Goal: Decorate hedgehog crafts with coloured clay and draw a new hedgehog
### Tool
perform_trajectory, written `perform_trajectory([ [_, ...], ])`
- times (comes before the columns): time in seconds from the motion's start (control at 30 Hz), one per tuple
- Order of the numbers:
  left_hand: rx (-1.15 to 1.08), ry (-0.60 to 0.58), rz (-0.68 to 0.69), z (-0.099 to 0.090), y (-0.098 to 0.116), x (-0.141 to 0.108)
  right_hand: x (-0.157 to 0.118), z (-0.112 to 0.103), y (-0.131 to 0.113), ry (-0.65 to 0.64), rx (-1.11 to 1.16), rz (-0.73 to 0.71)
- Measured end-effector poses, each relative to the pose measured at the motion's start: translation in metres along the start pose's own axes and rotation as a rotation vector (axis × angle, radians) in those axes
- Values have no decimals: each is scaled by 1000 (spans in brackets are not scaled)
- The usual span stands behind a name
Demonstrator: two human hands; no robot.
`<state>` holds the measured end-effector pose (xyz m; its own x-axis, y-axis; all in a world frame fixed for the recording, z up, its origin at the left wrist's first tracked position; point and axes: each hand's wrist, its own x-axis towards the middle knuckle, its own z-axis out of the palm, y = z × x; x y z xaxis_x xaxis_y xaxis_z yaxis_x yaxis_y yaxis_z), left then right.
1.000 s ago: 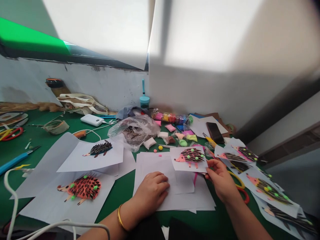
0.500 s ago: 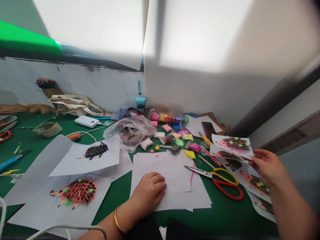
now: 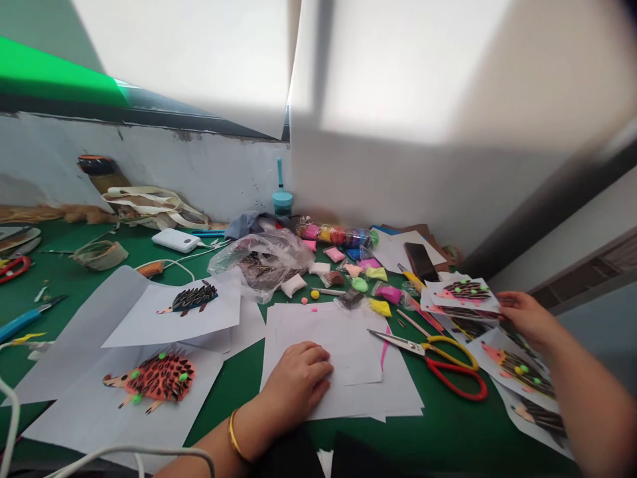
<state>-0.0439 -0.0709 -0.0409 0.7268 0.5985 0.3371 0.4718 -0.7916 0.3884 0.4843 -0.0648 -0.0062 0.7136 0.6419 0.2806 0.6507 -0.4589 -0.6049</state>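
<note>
White paper card with a pink-and-black hedgehog and green dots, here called the top card (image 3: 462, 292): lies near the right edge of the worktop (image 3: 239, 384), over a fanned group of other hedgehog cards (image 3: 520, 368). Right hand (image 3: 530, 318): fingertips at the card's right edge; cannot tell whether they pinch it or merely touch. Forearm comes in from the lower right, crossing the outer side of the group.

Just left of the group, scissors (image 3: 423, 346): blades parted slightly, tip over the right part of a paper stack (image 3: 355, 362), handles toward the right edge. Green surface shows between handles and front edge, and in a strip left of the stack.

Left hand (image 3: 301, 375): palm down on the stack, fingers loosely bent, gripping nothing visible. Stack edges uneven; one pink bit (image 3: 314, 310) sits at its back edge.

Behind the stack: small clay packets (image 3: 380, 308), closely scattered, and a clear plastic bag (image 3: 263, 265) with dark striped pieces. Black phone (image 3: 419, 261) near the back right corner.

Left half: large sheet with red hedgehog (image 3: 149, 382) toward the front edge; sheet with dark hedgehog (image 3: 196, 297) overlapping behind. Blue-handled cutter (image 3: 22, 323) near the left edge, white cable (image 3: 14, 418) at the front left corner.
</note>
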Motion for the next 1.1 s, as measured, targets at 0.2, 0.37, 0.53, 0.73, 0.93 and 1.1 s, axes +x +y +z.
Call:
perform_trajectory([
  [0.2,-8,24,14,0,1,1,14,4,16,-209,-106,60],
  [0.37,-2,3,12,0,1,0,16,-7,13,-217,-269,4],
  [0.53,8,12,28,-1,2,1,-28,-15,-46,-148,-429,-314],
  [0.73,43,23,59,-1,5,2,-115,21,-152,-433,-181,-709],
  [0.93,132,-138,18,-12,12,11,-155,86,-203,-445,-326,-1024],
  [1.1,89,-213,28,-27,8,33,-158,112,-211,-388,-422,-999],
])
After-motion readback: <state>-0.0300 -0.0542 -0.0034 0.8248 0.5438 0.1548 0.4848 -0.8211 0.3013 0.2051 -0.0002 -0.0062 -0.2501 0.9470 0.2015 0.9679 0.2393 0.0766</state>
